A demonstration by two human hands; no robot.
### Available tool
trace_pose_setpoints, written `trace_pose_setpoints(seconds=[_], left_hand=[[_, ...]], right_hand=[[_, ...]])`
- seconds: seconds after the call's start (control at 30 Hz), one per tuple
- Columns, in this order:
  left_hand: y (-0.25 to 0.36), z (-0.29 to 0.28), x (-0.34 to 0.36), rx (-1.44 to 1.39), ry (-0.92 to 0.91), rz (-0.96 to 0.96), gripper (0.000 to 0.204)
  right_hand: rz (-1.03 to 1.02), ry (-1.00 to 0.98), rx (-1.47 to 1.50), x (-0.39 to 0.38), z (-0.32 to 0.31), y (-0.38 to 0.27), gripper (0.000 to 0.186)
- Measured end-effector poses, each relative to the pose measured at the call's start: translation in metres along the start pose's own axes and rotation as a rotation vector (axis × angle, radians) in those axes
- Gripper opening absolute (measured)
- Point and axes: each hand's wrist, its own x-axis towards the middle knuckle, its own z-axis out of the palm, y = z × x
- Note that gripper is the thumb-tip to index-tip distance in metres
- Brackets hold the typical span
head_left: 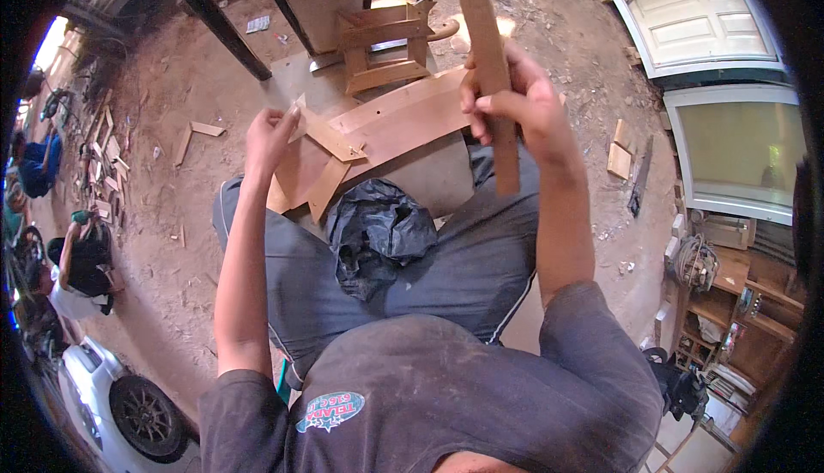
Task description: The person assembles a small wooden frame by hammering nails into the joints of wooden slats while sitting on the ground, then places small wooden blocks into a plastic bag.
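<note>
My right hand [524,108] is closed around a long flat wooden strip [487,52], raised nearly upright above the right end of a wide wooden board [412,112]. At the board's left end, the fingertips of my left hand [273,138] pinch the upper end of an angled wooden piece [330,136]. That piece is two short strips meeting in a corner, with small bits of metal at the joint. The fingers partly cover its pale end. On my lap lies a crumpled black plastic bag [378,233], just this side of the board.
Beyond the board stands a wooden frame [386,48] near dark posts. An L-shaped wooden piece [199,138] lies on the dirt to the left. To the right are a saw [640,177], wood blocks [619,151] and shelves [730,301]. People and a white car [94,387] are at left.
</note>
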Motion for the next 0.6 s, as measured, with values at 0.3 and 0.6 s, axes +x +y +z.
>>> trace_pose_setpoints(seconds=[0.3,0.6], left_hand=[[-0.006,-0.015,-0.074,0.199,0.225,-0.043,0.053],[0.01,0.031,-0.138,0.544,0.458,0.416,0.087]], right_hand=[[-0.037,-0.158,-0.952,0.038,-0.01,0.043,0.026],[-0.226,-0.438,-1.181,0.033,-0.028,0.119,0.026]])
